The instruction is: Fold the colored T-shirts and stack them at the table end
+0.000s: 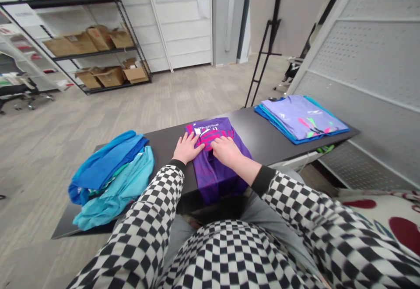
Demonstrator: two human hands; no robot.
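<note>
A purple T-shirt with a pink and white print lies in front of me, its lower part draping over the table's near edge. My left hand rests flat on its left side with the fingers spread. The fingers of my right hand are curled on the pink print and pinch the cloth. Beneath that hand the fabric bunches into a dark fold. Part of the print is hidden by both hands.
Rumpled blue and turquoise shirts lie on the left of the black table. Folded shirts, lavender on top, are stacked at the right end. A grey perforated panel borders the right side. Shelves with cardboard boxes stand beyond.
</note>
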